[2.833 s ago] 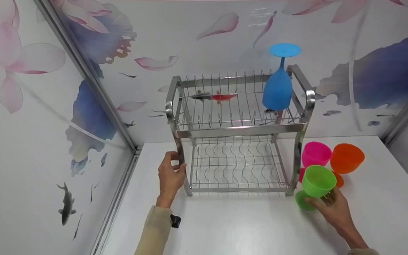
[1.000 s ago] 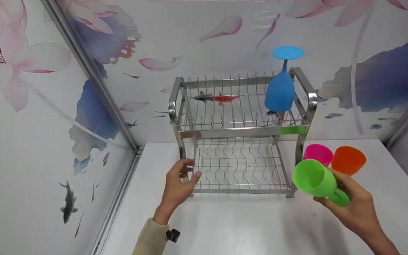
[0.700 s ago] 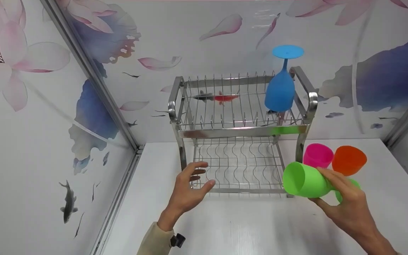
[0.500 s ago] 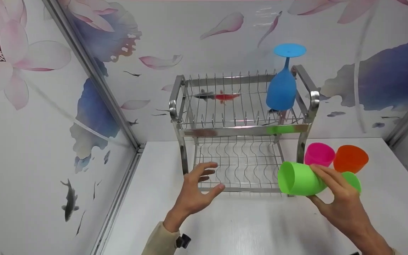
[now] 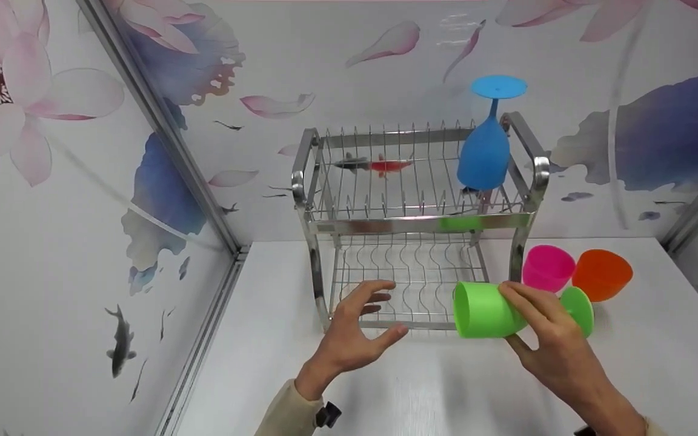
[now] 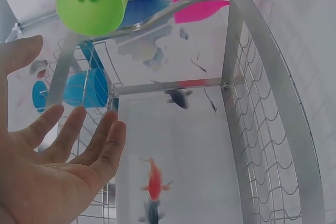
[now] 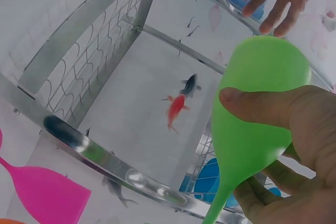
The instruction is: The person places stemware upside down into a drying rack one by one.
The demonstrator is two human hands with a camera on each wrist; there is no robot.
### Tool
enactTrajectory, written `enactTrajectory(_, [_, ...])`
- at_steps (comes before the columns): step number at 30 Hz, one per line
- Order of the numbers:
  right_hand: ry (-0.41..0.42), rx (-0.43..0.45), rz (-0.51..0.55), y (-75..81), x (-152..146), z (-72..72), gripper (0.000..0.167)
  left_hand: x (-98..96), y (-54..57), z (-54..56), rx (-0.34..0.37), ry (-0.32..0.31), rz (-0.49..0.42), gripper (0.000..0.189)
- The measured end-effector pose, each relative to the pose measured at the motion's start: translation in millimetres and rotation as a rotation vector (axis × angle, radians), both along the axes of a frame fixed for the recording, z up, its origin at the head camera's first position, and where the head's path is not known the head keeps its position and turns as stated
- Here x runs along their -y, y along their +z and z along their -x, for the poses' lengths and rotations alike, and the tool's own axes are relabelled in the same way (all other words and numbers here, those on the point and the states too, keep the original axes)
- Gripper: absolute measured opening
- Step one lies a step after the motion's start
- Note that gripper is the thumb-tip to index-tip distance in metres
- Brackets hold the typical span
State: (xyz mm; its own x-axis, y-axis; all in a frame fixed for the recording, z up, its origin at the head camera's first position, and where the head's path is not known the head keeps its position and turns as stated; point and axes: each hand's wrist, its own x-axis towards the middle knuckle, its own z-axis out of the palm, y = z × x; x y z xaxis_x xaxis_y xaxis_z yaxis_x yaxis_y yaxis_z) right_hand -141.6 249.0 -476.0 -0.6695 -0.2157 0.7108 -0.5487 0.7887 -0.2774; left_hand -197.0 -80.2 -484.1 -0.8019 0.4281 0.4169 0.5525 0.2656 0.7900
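My right hand (image 5: 555, 342) grips a green plastic goblet (image 5: 485, 310) round its bowl. The goblet lies on its side in the air, mouth to the left and foot (image 5: 579, 312) to the right, in front of the rack's lower right. In the right wrist view the thumb presses along the goblet's bowl (image 7: 262, 82). My left hand (image 5: 358, 333) hovers before the rack's lower tier, fingers spread and loosely bent, holding nothing. It faces the goblet's mouth across a gap. A blue goblet (image 5: 483, 154) stands upside down on the rack's top tier, at the right.
The two-tier metal dish rack (image 5: 422, 225) stands on the white table (image 5: 409, 387) against a flower-patterned wall. Right of it, a pink goblet (image 5: 548, 267) and an orange goblet (image 5: 602, 274) stand upright side by side. Another patterned panel (image 5: 52, 272) borders the left.
My right hand has lifted the green goblet off the table, tipped it sideways and carried it left. My left hand has left the rack's post and moved right, towards the goblet.
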Motion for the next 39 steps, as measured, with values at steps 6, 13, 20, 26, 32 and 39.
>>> enactTrajectory(6, [-0.016,0.001,-0.038,0.6,9.9,-0.6,0.108,-9.6,1.9,-0.6,-0.004,-0.035,-0.003,0.066])
enactTrajectory(13, [-0.025,0.027,-0.051,1.4,21.1,0.1,0.107,-22.8,2.9,-1.0,0.005,-0.082,-0.013,0.068])
enactTrajectory(20, [-0.018,0.032,-0.065,4.1,29.5,1.7,0.107,-34.6,4.0,1.7,-0.021,-0.123,-0.016,0.072])
enactTrajectory(26, [0.004,0.036,-0.073,4.8,35.0,4.8,0.103,-41.4,4.5,3.2,-0.041,-0.15,-0.015,0.074])
enactTrajectory(32, [0.005,0.06,-0.06,4.6,38.4,3.9,0.104,-44.0,4.2,4.8,-0.039,-0.162,-0.033,0.075])
enactTrajectory(39, [0.006,0.043,-0.068,2.4,41.7,-0.2,0.106,-44.8,1.7,3.0,-0.004,-0.207,-0.065,0.074])
